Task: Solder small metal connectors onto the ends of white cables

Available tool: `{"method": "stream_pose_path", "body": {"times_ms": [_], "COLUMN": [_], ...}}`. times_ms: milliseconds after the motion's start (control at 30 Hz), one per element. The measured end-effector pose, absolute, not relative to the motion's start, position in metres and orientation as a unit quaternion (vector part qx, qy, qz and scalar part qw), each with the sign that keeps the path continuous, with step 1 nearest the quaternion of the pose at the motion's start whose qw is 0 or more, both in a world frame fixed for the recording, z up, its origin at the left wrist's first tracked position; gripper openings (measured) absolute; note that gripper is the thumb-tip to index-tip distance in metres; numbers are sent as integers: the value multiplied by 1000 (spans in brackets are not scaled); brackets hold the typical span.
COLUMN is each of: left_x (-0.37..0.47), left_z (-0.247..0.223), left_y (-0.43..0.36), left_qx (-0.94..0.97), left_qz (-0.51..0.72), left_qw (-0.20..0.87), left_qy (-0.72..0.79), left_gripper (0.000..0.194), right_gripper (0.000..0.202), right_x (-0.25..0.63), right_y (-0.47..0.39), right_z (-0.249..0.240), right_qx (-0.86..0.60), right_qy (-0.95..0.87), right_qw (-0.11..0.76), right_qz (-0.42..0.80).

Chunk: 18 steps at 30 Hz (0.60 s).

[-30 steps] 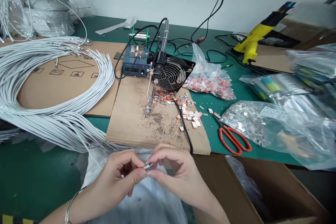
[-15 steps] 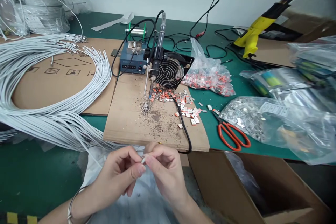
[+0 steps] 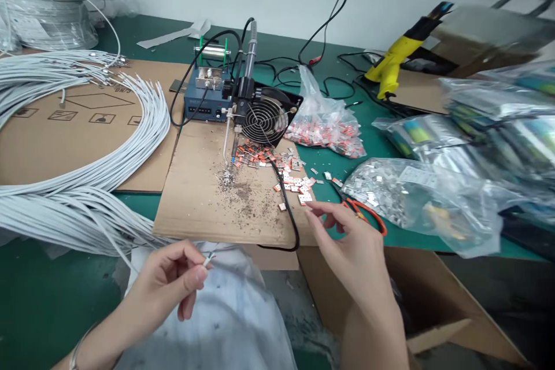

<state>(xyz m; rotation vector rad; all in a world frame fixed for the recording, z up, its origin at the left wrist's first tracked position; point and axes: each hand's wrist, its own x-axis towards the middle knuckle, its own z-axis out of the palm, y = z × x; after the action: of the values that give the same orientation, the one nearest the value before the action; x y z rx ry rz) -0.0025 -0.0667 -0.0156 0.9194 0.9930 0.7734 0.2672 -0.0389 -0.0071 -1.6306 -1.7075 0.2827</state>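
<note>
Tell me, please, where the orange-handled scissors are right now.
In the head view, the scissors lie on the green table, right of centre, partly hidden behind the right hand, beside the clear bag of metal parts.

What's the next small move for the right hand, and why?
I'd probably have the right hand pinch the nearest orange-and-white piece: its finger and thumb look parted just beside it, nothing visible between them, while the left hand holds a cable end with coloured wires showing.
</note>
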Motion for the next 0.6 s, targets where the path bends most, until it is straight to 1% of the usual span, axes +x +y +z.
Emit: {"method": "stream_pose_path", "body": {"times_ms": [67, 200, 300, 400, 500, 533, 600], "left_x": [-3, -1, 1, 1, -1, -1, -3], "left_z": [-19, -18, -16, -16, -21, -22, -25], "left_y": [-64, -61, -61, -59, -57, -56, -54], "left_qx": [424, 430, 428, 426, 435, 440, 447], "left_qz": [352, 358, 366, 367, 360, 358, 359], "left_qw": [700, 671, 656, 657, 667, 672, 680], "left_qy": [455, 486, 502, 502, 485, 475, 457], "left_gripper": [29, 27, 27, 28, 28, 27, 25], "right_gripper": [11, 14, 12, 8, 7, 7, 9], "right_x": [278, 272, 260, 253, 251, 251, 253], "right_y": [-31, -16, -9, -4, 0, 2, 4], "right_z": [-7, -3, 3, 10, 14, 15, 15], "right_qx": [-637, -599, -587, -566, -524, -514, -502], "right_qy": [-697, -774, -804, -817, -837, -843, -857], "right_qw": [321, 200, 88, -2, -47, -45, -12], "right_qz": [72, 43, -27, -108, -152, -150, -113]}}
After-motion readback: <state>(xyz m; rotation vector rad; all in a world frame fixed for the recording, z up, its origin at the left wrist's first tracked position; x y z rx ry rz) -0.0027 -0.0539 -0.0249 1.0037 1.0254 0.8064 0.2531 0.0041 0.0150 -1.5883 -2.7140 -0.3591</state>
